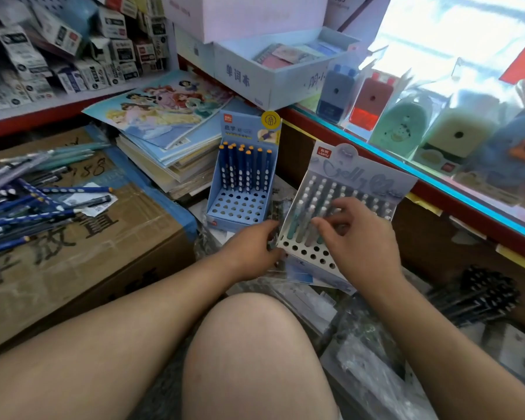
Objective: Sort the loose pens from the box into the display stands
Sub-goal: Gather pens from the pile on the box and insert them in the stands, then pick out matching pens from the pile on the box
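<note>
The fingertips (323, 221) of the right hand (365, 239) curled down onto the pale pens (315, 199) standing in the grey stand (362, 174); whether they pinched one could not be told. The left hand (251, 250) pinched that stand's near-left corner between thumb and fingers. There were two display stands, side by side. The blue stand (240, 209) held about ten dark-blue pens (243, 169). Loose pens (28, 207) lay heaped on the cardboard box (109, 247) at the left.

The left hand (252, 250) grips the grey stand (355, 174) at its seven-o'clock corner. The right hand (361, 237) curls over its pens (312, 207). At ten o'clock stands the blue stand (240, 204), and far at nine lie loose pens (28, 204).
</note>
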Demonstrator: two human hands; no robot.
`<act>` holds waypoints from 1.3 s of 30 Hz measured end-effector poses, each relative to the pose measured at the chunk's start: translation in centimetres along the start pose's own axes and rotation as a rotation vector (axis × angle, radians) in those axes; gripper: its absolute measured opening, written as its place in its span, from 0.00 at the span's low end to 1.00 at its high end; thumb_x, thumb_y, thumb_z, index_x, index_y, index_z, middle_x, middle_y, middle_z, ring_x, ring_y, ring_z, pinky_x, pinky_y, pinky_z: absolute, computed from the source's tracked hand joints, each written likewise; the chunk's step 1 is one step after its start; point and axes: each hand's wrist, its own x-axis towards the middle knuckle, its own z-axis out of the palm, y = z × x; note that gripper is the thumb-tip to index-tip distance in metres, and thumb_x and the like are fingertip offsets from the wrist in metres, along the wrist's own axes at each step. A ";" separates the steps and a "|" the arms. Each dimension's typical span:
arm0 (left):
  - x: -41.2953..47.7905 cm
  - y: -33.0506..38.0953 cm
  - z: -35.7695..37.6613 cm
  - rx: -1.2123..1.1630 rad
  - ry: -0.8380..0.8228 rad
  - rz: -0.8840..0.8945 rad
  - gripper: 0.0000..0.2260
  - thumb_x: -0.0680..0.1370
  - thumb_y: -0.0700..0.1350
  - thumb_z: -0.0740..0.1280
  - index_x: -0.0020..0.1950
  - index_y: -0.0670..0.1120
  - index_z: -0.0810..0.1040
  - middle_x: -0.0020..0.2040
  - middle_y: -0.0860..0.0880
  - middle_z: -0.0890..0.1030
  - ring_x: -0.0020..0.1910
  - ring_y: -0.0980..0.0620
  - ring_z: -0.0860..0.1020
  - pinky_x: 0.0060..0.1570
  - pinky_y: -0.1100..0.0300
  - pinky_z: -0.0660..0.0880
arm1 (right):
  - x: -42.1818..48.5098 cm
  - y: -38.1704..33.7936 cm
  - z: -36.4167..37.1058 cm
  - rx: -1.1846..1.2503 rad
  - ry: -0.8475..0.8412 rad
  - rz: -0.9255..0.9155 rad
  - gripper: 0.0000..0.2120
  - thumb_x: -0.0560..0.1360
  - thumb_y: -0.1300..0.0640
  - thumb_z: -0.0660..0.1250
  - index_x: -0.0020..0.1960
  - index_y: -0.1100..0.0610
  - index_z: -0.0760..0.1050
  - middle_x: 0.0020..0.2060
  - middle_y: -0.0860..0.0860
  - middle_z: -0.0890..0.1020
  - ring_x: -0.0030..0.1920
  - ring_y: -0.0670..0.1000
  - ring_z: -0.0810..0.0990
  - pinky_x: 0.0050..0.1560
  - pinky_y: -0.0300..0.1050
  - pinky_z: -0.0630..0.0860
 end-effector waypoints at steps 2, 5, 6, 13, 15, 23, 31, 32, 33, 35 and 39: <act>-1.1 0.0 -1.8 -0.015 0.047 -0.061 0.24 0.80 0.49 0.69 0.76 0.50 0.70 0.64 0.49 0.79 0.61 0.51 0.78 0.64 0.51 0.77 | -0.5 -0.1 -1.1 0.109 0.031 0.001 0.20 0.77 0.44 0.70 0.66 0.48 0.74 0.45 0.38 0.82 0.44 0.39 0.82 0.47 0.47 0.83; -3.9 -0.5 -5.4 -0.065 0.143 -0.096 0.21 0.81 0.48 0.69 0.73 0.50 0.72 0.59 0.51 0.80 0.55 0.54 0.80 0.59 0.52 0.79 | -1.0 -1.4 -2.4 0.310 0.013 -0.076 0.19 0.76 0.50 0.72 0.66 0.50 0.75 0.47 0.41 0.81 0.45 0.39 0.81 0.47 0.41 0.82; -5.1 -0.9 -6.7 -0.073 0.175 -0.104 0.21 0.80 0.48 0.70 0.73 0.51 0.72 0.60 0.51 0.80 0.54 0.54 0.80 0.57 0.53 0.80 | -1.0 -2.1 -2.7 0.362 -0.029 -0.103 0.20 0.76 0.51 0.72 0.66 0.49 0.75 0.49 0.42 0.81 0.47 0.39 0.80 0.48 0.40 0.82; -16.1 -4.7 -16.3 -0.073 0.314 -0.264 0.40 0.74 0.59 0.75 0.80 0.56 0.57 0.73 0.54 0.69 0.71 0.54 0.71 0.68 0.54 0.70 | -0.1 -10.5 -0.5 0.465 -0.443 -0.343 0.33 0.70 0.45 0.77 0.72 0.39 0.69 0.65 0.41 0.72 0.64 0.41 0.75 0.61 0.45 0.80; -19.6 -5.7 -18.7 -0.087 0.357 -0.319 0.44 0.72 0.61 0.75 0.81 0.57 0.54 0.76 0.53 0.66 0.73 0.53 0.68 0.66 0.56 0.68 | 0.3 -13.6 0.9 0.452 -0.555 -0.419 0.36 0.69 0.41 0.78 0.73 0.37 0.67 0.67 0.41 0.71 0.67 0.42 0.74 0.65 0.52 0.78; -29.7 -9.7 -23.4 -0.167 0.643 -0.469 0.45 0.68 0.57 0.79 0.79 0.52 0.58 0.67 0.52 0.69 0.67 0.53 0.72 0.61 0.56 0.71 | -0.7 -26.2 7.4 0.322 -0.845 -0.646 0.40 0.69 0.43 0.78 0.77 0.41 0.63 0.73 0.46 0.69 0.71 0.49 0.72 0.67 0.53 0.75; -32.9 -12.6 -25.4 -0.121 0.854 -0.468 0.33 0.74 0.51 0.77 0.76 0.52 0.65 0.61 0.52 0.76 0.53 0.56 0.81 0.50 0.53 0.80 | -2.8 -32.2 14.5 0.263 -0.901 -0.657 0.42 0.70 0.45 0.79 0.77 0.45 0.62 0.63 0.46 0.73 0.62 0.49 0.77 0.61 0.49 0.78; -33.0 -12.9 -25.7 -0.124 0.870 -0.461 0.32 0.75 0.51 0.77 0.75 0.52 0.66 0.61 0.52 0.77 0.52 0.56 0.82 0.50 0.52 0.81 | -3.1 -32.6 15.3 0.246 -0.900 -0.663 0.41 0.70 0.46 0.79 0.77 0.45 0.63 0.63 0.46 0.74 0.61 0.49 0.77 0.60 0.48 0.77; -33.1 -13.1 -25.9 -0.126 0.885 -0.459 0.30 0.75 0.51 0.76 0.74 0.52 0.68 0.60 0.52 0.77 0.51 0.56 0.82 0.51 0.51 0.81 | -3.3 -32.8 16.1 0.223 -0.897 -0.670 0.40 0.70 0.46 0.79 0.76 0.45 0.64 0.62 0.46 0.74 0.60 0.49 0.78 0.58 0.46 0.77; -33.3 -13.6 -26.2 -0.115 0.917 -0.459 0.25 0.76 0.50 0.75 0.71 0.52 0.71 0.58 0.54 0.78 0.48 0.58 0.83 0.50 0.58 0.80 | -3.8 -33.4 17.6 0.191 -0.889 -0.674 0.36 0.71 0.45 0.78 0.74 0.46 0.66 0.59 0.45 0.76 0.56 0.47 0.79 0.56 0.45 0.77; -33.8 -14.6 -26.3 -0.064 0.934 -0.431 0.10 0.78 0.48 0.74 0.58 0.51 0.79 0.50 0.56 0.82 0.43 0.63 0.80 0.39 0.77 0.72 | -4.8 -34.8 20.1 0.118 -0.880 -0.721 0.19 0.75 0.49 0.75 0.62 0.50 0.75 0.49 0.46 0.79 0.48 0.46 0.80 0.52 0.45 0.79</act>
